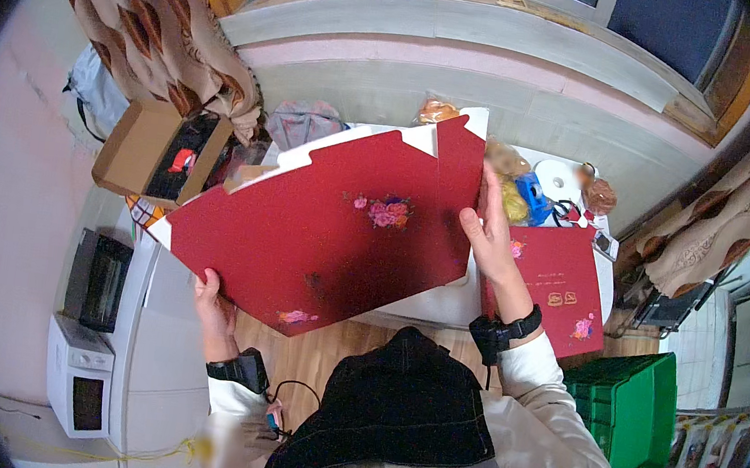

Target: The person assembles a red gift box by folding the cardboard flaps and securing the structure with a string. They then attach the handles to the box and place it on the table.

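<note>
A large red cardboard sheet with printed flowers and white-edged flaps is held up before me. My left hand grips its lower left edge, thumb on the red face. At the right edge, my right hand holds it with the thumb raised and the fingers partly behind the sheet. A second red cardboard piece, with flowers and gold characters, lies on the white table beside my right forearm. Much of the table is hidden behind the held sheet.
A tape dispenser, a white roll and bagged items lie at the table's back right. An open brown box stands to the left. A green crate is at lower right, and a small white oven at lower left.
</note>
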`<action>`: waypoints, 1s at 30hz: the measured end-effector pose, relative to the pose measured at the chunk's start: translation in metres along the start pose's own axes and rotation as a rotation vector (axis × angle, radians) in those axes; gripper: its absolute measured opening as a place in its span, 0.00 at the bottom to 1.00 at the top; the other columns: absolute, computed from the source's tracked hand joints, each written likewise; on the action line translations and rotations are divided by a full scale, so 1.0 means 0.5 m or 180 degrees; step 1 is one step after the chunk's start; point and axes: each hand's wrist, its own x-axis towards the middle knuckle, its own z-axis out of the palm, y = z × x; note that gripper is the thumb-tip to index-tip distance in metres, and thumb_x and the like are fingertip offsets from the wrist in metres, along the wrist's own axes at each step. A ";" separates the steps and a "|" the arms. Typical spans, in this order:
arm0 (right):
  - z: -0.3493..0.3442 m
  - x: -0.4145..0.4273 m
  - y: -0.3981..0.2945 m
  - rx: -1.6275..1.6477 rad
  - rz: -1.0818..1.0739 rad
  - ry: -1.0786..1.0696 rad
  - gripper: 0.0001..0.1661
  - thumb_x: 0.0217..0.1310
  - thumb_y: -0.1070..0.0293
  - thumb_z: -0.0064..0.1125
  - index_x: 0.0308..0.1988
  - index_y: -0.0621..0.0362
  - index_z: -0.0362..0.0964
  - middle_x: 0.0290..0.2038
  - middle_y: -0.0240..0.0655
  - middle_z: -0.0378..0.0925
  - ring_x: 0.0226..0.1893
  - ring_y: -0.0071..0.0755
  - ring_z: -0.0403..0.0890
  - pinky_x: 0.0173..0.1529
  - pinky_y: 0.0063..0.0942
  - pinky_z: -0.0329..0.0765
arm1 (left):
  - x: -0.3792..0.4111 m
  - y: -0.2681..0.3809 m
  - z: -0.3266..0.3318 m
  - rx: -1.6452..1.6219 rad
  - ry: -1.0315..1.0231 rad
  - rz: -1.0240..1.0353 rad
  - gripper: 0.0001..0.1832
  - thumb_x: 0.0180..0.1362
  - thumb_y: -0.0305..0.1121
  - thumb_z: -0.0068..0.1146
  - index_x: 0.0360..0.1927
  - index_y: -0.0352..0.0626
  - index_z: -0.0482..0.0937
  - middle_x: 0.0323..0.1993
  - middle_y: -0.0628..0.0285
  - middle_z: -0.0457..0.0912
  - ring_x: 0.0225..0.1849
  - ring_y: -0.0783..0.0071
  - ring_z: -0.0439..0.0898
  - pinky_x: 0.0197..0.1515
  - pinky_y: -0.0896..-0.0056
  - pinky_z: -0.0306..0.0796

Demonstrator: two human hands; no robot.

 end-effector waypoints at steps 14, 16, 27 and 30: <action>0.066 0.065 -0.212 -0.2122 -0.2044 -0.0620 0.27 0.43 0.68 0.65 0.49 0.54 0.74 0.49 0.38 0.73 0.53 0.46 0.71 0.57 0.44 0.67 | -0.089 -0.031 0.110 0.0897 -0.0573 0.0371 0.21 0.64 0.37 0.54 0.56 0.34 0.73 0.51 0.63 0.78 0.50 0.75 0.75 0.55 0.70 0.67; 0.126 0.078 -0.244 -0.1890 -0.2171 -0.1029 0.30 0.44 0.63 0.67 0.50 0.56 0.73 0.51 0.38 0.71 0.52 0.45 0.71 0.55 0.42 0.69 | -0.101 -0.036 0.143 0.0910 -0.0564 0.0445 0.19 0.65 0.35 0.53 0.55 0.34 0.74 0.49 0.63 0.79 0.48 0.76 0.75 0.53 0.72 0.68; 0.162 0.079 -0.194 -0.1616 -0.1530 -0.1096 0.16 0.38 0.71 0.72 0.30 0.59 0.73 0.31 0.37 0.72 0.35 0.46 0.73 0.40 0.37 0.70 | -0.111 -0.069 0.209 0.1263 -0.0337 0.0391 0.15 0.66 0.34 0.50 0.50 0.35 0.76 0.40 0.64 0.82 0.40 0.79 0.77 0.45 0.75 0.70; 0.153 0.093 -0.216 -0.1976 -0.1364 -0.1413 0.18 0.41 0.57 0.71 0.26 0.59 0.76 0.31 0.41 0.75 0.32 0.45 0.76 0.38 0.38 0.71 | -0.115 -0.073 0.200 0.1837 -0.0336 0.0387 0.15 0.66 0.34 0.50 0.52 0.37 0.75 0.39 0.63 0.82 0.40 0.78 0.77 0.45 0.75 0.71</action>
